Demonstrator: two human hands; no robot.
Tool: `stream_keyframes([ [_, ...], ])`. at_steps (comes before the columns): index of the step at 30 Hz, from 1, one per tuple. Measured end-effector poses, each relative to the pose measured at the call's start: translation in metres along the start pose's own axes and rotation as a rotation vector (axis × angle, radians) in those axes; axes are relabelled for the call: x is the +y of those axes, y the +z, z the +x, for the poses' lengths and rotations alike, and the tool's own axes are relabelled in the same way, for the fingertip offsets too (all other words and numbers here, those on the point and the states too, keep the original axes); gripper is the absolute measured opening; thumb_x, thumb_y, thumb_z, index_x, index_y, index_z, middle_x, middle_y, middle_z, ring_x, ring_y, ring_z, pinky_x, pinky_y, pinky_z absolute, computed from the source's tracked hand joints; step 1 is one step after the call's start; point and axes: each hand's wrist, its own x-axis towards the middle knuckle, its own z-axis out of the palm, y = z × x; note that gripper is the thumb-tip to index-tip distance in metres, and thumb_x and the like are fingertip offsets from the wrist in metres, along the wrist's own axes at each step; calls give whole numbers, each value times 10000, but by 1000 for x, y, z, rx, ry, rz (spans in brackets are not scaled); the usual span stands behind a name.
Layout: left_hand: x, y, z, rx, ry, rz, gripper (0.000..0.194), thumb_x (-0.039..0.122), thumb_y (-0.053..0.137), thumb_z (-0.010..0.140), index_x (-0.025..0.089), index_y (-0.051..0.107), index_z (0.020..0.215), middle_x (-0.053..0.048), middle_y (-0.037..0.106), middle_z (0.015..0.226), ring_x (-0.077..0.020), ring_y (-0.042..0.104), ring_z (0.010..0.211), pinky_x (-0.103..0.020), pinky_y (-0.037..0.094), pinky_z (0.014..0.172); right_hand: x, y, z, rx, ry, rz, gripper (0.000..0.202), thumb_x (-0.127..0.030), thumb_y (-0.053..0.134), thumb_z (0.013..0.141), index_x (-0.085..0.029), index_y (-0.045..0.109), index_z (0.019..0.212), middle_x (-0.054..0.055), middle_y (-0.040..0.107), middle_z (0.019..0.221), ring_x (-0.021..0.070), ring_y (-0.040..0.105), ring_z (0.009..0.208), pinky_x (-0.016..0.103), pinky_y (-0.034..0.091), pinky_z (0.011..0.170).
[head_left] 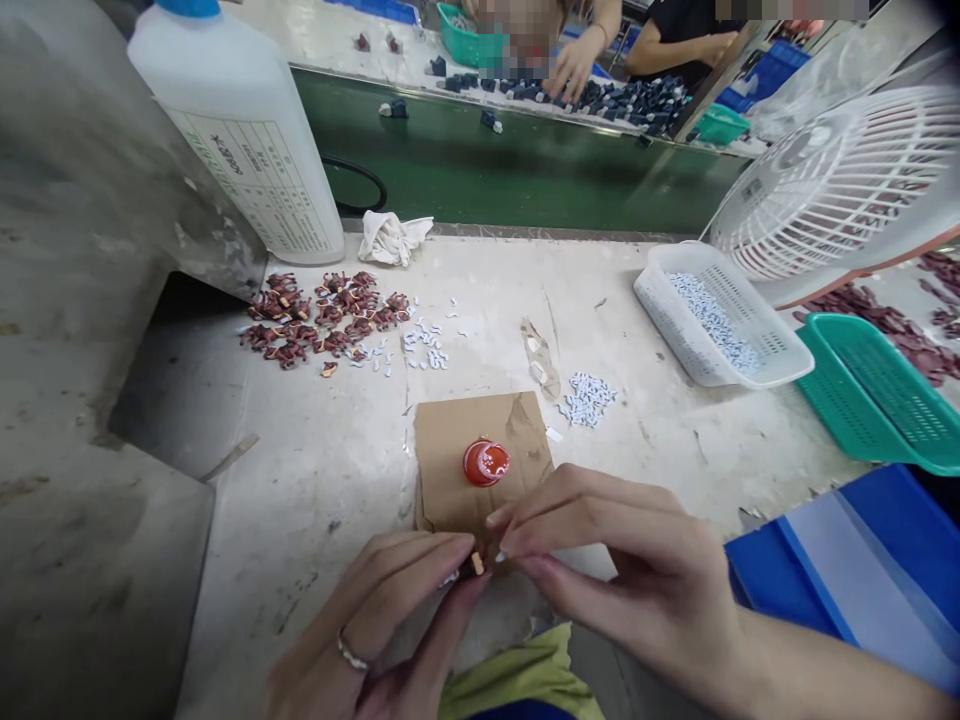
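The left hand [390, 620] pinched a tiny dark piece with a tan end [474, 565] just above the table's near edge; the right hand [622, 570] pressed its fingertips [504, 553] to it; steadiest work likely meant keeping both hands low near the red glue-filled cap [486, 462] on the brown cardboard scrap [450, 450].

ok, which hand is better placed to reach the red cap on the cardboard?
Probably the right hand: its fingertips sit just below the red cap on the cardboard. The left hand is lower and pinches the small part.
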Motion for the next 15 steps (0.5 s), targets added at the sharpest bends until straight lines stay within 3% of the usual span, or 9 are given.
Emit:
stream_keyframes([
  [9,0,1,5,14,28,78,348,-4,684,828,185,658,1119,20,722,1055,-37,692,927,-101,570,889,6,1,1,-28,17,4,170,-18,666,916,-104,745,1040,76,769,962,144,716,899,273,613,804],
  [15,4,0,9,43,-10,42,340,-6,719,788,210,721,1050,43,743,966,-62,714,909,-120,591,836,3,-3,-3,-145,-95,-251,227,-41,614,966,-78,700,1173,110,734,1070,132,704,952,208,605,805],
])
